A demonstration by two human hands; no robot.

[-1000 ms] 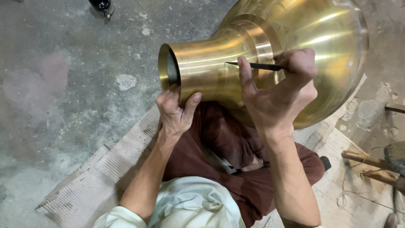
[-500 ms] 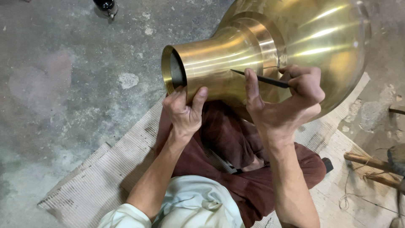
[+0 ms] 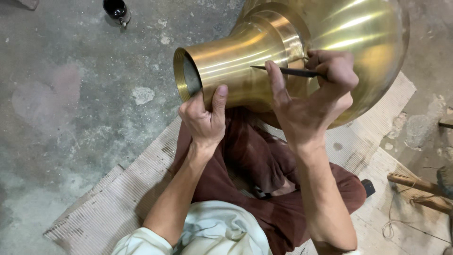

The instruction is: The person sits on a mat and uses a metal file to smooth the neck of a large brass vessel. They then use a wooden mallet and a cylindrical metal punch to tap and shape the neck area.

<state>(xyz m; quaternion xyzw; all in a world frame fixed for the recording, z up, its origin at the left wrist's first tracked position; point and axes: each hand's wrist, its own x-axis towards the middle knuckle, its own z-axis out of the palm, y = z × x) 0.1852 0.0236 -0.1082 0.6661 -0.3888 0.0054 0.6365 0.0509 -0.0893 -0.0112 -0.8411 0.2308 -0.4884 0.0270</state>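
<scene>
Item: large brass vessel [image 3: 330, 42], polished, lying on its side across your lap, its flared neck pointing left and its round body filling the upper right of the view. The open mouth with its ridged rim faces the concrete floor [image 3: 71, 94].

Item: your left hand [image 3: 204, 118]. It cups the neck from below just behind the rim, thumb up one side and fingers up the other, closed on the brass to steady it. The forearm runs straight up from your lap, wrist nearly straight.

Item: your right hand [image 3: 314, 101]. It is closed round a thin dark pointed tool [image 3: 288, 72], pinched between curled fingers and the palm, with the thumb stretched forward and pressed on the neck as a rest. The tool lies almost level, its tip on the neck just left of the stepped collar. The wrist is bent back, elbow tucked low.

Step in hand, as judged: marking or scribing the neck surface. The next move seems to call for a firm brace from the left hand and a steady, light stroke of the tip.

Surroundings: woven mat [image 3: 118, 198] beneath you; wooden-handled tools [image 3: 415, 186] at right; small dark object [image 3: 115, 8] at top.
</scene>
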